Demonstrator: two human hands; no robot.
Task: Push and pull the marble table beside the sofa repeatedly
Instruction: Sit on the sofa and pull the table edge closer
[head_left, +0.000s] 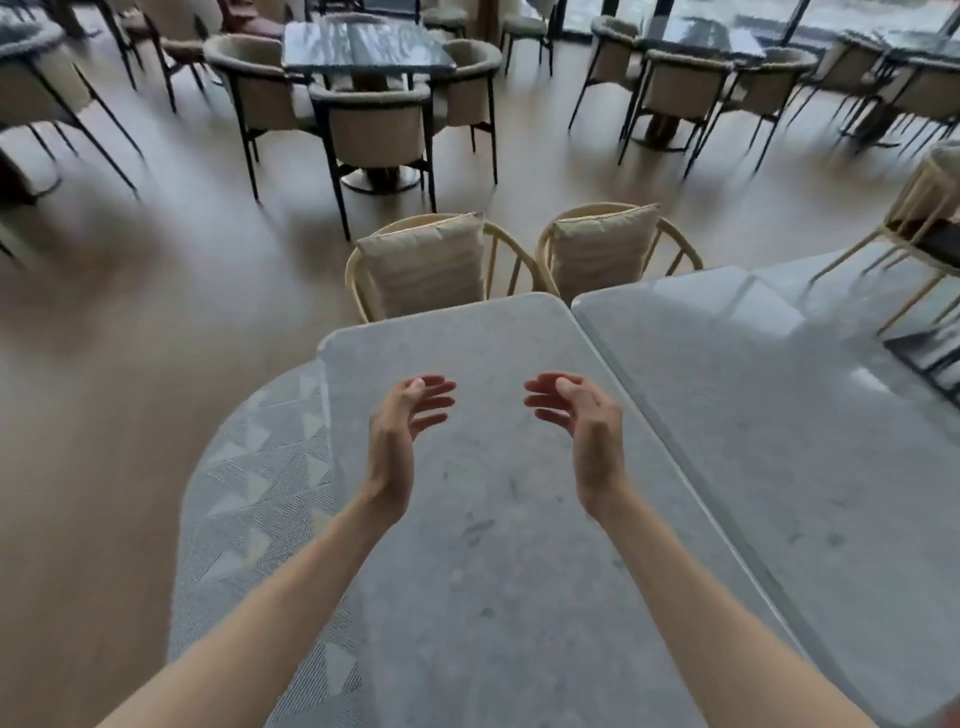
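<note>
A grey marble table with rounded corners (483, 519) is seen directly below the camera, filling the lower middle of the view; its right long edge lies just beside a second grey marble table (779, 415), with a thin dark seam between the two, and whether they touch cannot be told. Two bare forearms are stretched forward over the first table; the left hand (402, 431) and the right hand (582, 421) are held side by side with the palms turned toward each other; the fingers of both are loosely bent and spread, and nothing is grasped by either hand; whether the hands rest on the marble or are lifted above it cannot be told.

At the far short edge of the first table a pale wooden chair with a beige cushion (426, 265) is placed; a second chair of the same kind (605, 254) is set just beside it on the right, near the seam. A grey patterned carpet with pale triangles (260, 493) is seen under the left side of the table, on a beige floor (130, 364). Farther back a dark glossy square table (366, 47) is surrounded by dark-framed beige armchairs; more chairs of this type are seen at the upper right, blurred.
</note>
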